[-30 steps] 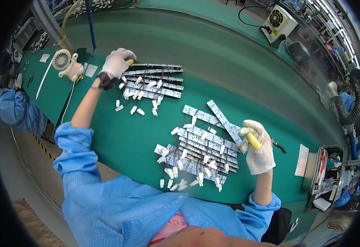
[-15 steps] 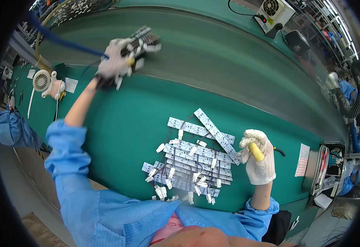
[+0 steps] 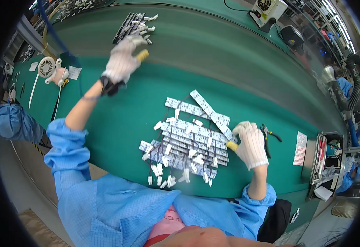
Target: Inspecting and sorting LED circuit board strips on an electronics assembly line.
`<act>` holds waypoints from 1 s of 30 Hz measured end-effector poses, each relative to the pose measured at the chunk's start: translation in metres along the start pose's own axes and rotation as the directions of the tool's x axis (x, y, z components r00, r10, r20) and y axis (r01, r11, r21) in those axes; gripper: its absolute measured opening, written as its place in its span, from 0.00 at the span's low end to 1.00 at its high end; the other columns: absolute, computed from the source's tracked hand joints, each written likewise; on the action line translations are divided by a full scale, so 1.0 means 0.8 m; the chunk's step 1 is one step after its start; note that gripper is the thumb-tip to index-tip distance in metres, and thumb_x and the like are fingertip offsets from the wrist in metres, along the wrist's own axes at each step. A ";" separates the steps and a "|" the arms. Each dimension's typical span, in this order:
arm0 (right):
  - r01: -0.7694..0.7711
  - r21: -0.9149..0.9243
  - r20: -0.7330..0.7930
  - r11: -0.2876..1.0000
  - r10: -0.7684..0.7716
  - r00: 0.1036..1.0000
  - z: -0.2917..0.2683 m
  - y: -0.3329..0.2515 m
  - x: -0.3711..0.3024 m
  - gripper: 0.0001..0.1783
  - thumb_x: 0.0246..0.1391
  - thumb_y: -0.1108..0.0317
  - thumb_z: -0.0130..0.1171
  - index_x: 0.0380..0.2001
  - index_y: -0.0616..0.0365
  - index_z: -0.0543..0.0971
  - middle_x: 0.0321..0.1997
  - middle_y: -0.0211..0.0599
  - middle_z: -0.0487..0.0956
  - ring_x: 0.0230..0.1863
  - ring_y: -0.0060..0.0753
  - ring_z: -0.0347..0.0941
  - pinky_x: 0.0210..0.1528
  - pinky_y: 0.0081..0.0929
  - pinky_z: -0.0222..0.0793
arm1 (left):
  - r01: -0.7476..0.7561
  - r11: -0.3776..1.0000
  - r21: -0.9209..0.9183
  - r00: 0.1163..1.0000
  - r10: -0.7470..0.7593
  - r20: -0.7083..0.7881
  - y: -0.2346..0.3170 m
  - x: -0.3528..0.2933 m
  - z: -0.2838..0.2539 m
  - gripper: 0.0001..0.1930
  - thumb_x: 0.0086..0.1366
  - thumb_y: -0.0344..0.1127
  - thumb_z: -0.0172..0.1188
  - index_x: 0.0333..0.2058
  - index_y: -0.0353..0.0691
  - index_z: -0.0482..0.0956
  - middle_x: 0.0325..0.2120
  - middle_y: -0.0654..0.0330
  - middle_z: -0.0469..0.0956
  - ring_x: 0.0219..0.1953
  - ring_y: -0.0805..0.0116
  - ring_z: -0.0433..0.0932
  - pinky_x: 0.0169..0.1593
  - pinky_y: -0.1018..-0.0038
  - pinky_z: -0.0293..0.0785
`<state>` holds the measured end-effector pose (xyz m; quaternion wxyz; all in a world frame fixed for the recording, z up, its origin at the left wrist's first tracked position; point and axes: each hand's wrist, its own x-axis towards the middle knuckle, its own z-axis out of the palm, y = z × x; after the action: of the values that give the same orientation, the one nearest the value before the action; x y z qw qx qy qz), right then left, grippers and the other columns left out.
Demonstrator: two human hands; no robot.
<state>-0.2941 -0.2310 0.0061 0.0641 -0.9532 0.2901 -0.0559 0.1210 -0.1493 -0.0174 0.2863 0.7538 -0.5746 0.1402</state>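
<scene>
My left hand (image 3: 124, 61), in a white glove with a yellow thumb tip, reaches over the far green conveyor belt with thumb and fingers apart. Just beyond its fingertips lies a bundle of circuit strips (image 3: 131, 27) with white connectors, apparently out of its hold. My right hand (image 3: 250, 145), gloved the same way, is at the right side of a pile of white LED circuit strips (image 3: 194, 138). Its thumb and fingers are spread around the lower end of the diagonal strip (image 3: 211, 112) on top; whether they touch it is hard to tell. Dark wires and white connectors (image 3: 159, 168) hang from the pile's near side.
Pliers (image 3: 267, 142) lie right of my right hand. A printed sheet (image 3: 299, 148) and a metal tray of items (image 3: 320, 158) are at the far right. A small fan (image 3: 47, 67) stands on the left, near a person in blue (image 3: 15, 121). A blue cord hangs at upper left.
My left hand has let go of the strip bundle, which now rests on the belt. My right hand has shifted left and opened around the strip's end. The view has tilted slightly.
</scene>
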 end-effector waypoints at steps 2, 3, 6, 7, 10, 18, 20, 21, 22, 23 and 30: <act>-0.054 0.148 -0.019 0.988 0.057 0.998 0.003 0.008 -0.001 0.19 0.37 0.65 0.71 0.35 0.57 0.77 0.35 0.38 0.77 0.35 0.41 0.75 0.38 0.33 0.71 | -0.029 0.986 -0.167 0.989 0.053 0.139 0.048 -0.047 -0.023 0.15 0.54 0.32 0.62 0.42 0.46 0.75 0.46 0.58 0.74 0.51 0.55 0.71 0.54 0.64 0.67; -0.162 0.430 0.003 0.888 0.178 0.984 -0.002 0.009 0.000 0.21 0.41 0.68 0.69 0.41 0.59 0.77 0.36 0.38 0.79 0.36 0.35 0.77 0.34 0.27 0.73 | -0.008 0.965 -0.262 0.976 0.064 0.207 0.071 -0.068 -0.038 0.15 0.55 0.32 0.62 0.43 0.46 0.75 0.46 0.57 0.73 0.50 0.54 0.71 0.54 0.63 0.67; -0.065 0.989 0.014 0.135 0.354 0.935 -0.038 -0.020 -0.013 0.15 0.52 0.72 0.60 0.43 0.65 0.75 0.33 0.40 0.79 0.27 0.27 0.78 0.27 0.17 0.71 | 0.004 0.873 -0.488 0.962 0.130 0.239 0.114 -0.112 -0.065 0.18 0.58 0.36 0.61 0.48 0.41 0.72 0.50 0.54 0.71 0.53 0.57 0.70 0.56 0.64 0.65; 0.058 0.990 -0.102 0.127 0.372 0.923 -0.040 -0.027 -0.017 0.13 0.54 0.72 0.57 0.43 0.65 0.75 0.32 0.41 0.78 0.22 0.24 0.76 0.23 0.16 0.69 | 0.068 0.767 -0.638 0.975 0.083 0.204 0.128 -0.125 -0.069 0.23 0.60 0.39 0.60 0.52 0.39 0.68 0.50 0.53 0.71 0.53 0.58 0.70 0.56 0.64 0.65; 0.107 0.988 -0.056 -0.111 0.390 0.919 -0.042 -0.047 -0.025 0.14 0.54 0.72 0.58 0.42 0.67 0.74 0.28 0.41 0.80 0.24 0.27 0.78 0.25 0.17 0.72 | 0.171 0.485 -0.858 0.978 0.020 0.206 0.141 -0.152 -0.075 0.39 0.62 0.51 0.57 0.62 0.33 0.52 0.50 0.51 0.71 0.54 0.62 0.69 0.57 0.65 0.64; -0.087 0.994 0.103 -0.061 0.347 0.932 -0.021 -0.072 -0.042 0.12 0.56 0.70 0.55 0.41 0.66 0.74 0.26 0.37 0.79 0.22 0.23 0.76 0.23 0.15 0.69 | 0.453 -0.079 -0.888 0.890 -0.022 0.456 0.177 -0.195 -0.110 0.34 0.55 0.41 0.66 0.54 0.28 0.62 0.47 0.49 0.73 0.49 0.66 0.74 0.53 0.70 0.71; -0.111 0.992 0.126 -0.065 0.325 0.937 -0.020 -0.068 -0.042 0.13 0.57 0.68 0.54 0.41 0.66 0.74 0.24 0.36 0.79 0.20 0.21 0.74 0.23 0.13 0.67 | 0.385 0.111 -0.916 0.923 -0.077 0.378 0.169 -0.204 -0.094 0.29 0.57 0.41 0.63 0.51 0.27 0.66 0.43 0.52 0.76 0.45 0.68 0.76 0.49 0.72 0.74; -0.109 0.993 0.086 0.050 0.340 0.936 -0.020 -0.070 -0.042 0.15 0.57 0.65 0.55 0.43 0.65 0.73 0.22 0.35 0.78 0.18 0.20 0.72 0.22 0.13 0.64 | 0.353 0.310 -0.883 0.935 -0.102 0.338 0.171 -0.200 -0.097 0.25 0.55 0.42 0.63 0.48 0.31 0.72 0.38 0.55 0.79 0.40 0.69 0.79 0.44 0.75 0.76; -0.114 0.992 0.092 0.048 0.333 0.938 -0.020 -0.069 -0.043 0.15 0.57 0.65 0.55 0.43 0.65 0.73 0.22 0.35 0.78 0.18 0.20 0.72 0.22 0.13 0.64 | 0.358 0.310 -0.881 0.934 -0.111 0.340 0.170 -0.198 -0.098 0.25 0.55 0.42 0.63 0.48 0.31 0.72 0.38 0.55 0.79 0.40 0.69 0.79 0.44 0.75 0.76; -0.099 0.995 0.091 0.009 0.314 0.945 -0.020 -0.066 -0.045 0.17 0.56 0.64 0.56 0.44 0.65 0.72 0.25 0.35 0.76 0.19 0.21 0.71 0.21 0.14 0.64 | 0.313 0.432 -0.846 0.948 -0.093 0.304 0.169 -0.197 -0.099 0.25 0.53 0.43 0.64 0.46 0.33 0.74 0.37 0.56 0.79 0.39 0.70 0.79 0.42 0.76 0.76; -0.111 0.988 0.073 0.102 0.318 0.945 -0.028 -0.067 -0.048 0.24 0.57 0.57 0.56 0.47 0.66 0.70 0.24 0.32 0.75 0.17 0.20 0.67 0.21 0.15 0.62 | 0.167 0.670 -0.723 0.976 -0.006 0.219 0.166 -0.191 -0.106 0.24 0.51 0.40 0.68 0.43 0.31 0.77 0.36 0.55 0.78 0.35 0.72 0.78 0.39 0.78 0.75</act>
<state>-0.2998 -0.1673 0.0337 0.6559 -0.6152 0.3212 -0.2970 -0.0410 -0.0022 0.0034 0.5137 0.6105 -0.5710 -0.1929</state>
